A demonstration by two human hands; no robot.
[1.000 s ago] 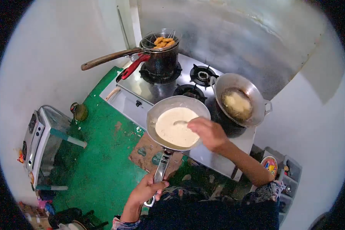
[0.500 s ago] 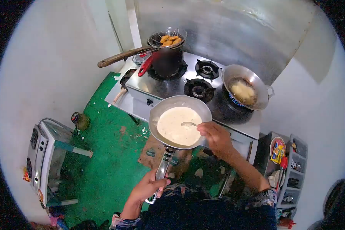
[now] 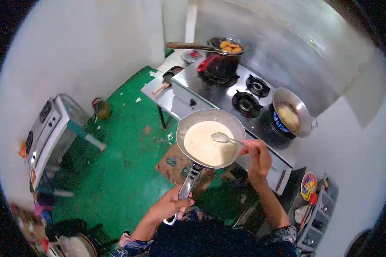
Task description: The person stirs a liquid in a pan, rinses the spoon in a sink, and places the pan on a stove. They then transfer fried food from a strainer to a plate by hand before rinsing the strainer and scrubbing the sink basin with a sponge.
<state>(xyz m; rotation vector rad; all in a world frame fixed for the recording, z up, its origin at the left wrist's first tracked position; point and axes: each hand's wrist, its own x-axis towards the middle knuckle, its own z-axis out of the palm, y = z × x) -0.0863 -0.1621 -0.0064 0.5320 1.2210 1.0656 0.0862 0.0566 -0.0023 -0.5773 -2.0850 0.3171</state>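
My left hand [image 3: 170, 204] is closed around the metal handle of a saucepan [image 3: 182, 121], held in front of my body. Pale, creamy batter [image 3: 201, 143] with small flecks fills its bottom. Between the fingers of my right hand [image 3: 256, 156] is the handle of a metal spoon [image 3: 221, 137]; its bowl is over the batter. Beyond the pan, a wok [image 3: 302, 115] with pale food frying in oil sits on the stove's right end. Fried golden pieces [image 3: 230, 46] rest in a wire strainer [image 3: 214, 41] over a dark pot [image 3: 225, 68] at the far left burner.
The steel stove [image 3: 186, 79] has bare burners [image 3: 246, 104] in its middle. A second stove [image 3: 51, 128] stands at left on the green floor [image 3: 124, 158]. Flattened cardboard [image 3: 171, 165] lies below the pan. At right are a grey divided tray [image 3: 319, 214] and a bowl of packets [image 3: 309, 187].
The spoon has come up, its bowl now showing clearly above the batter, and my right hand has turned. My view has swung left, so the stove appears farther right.
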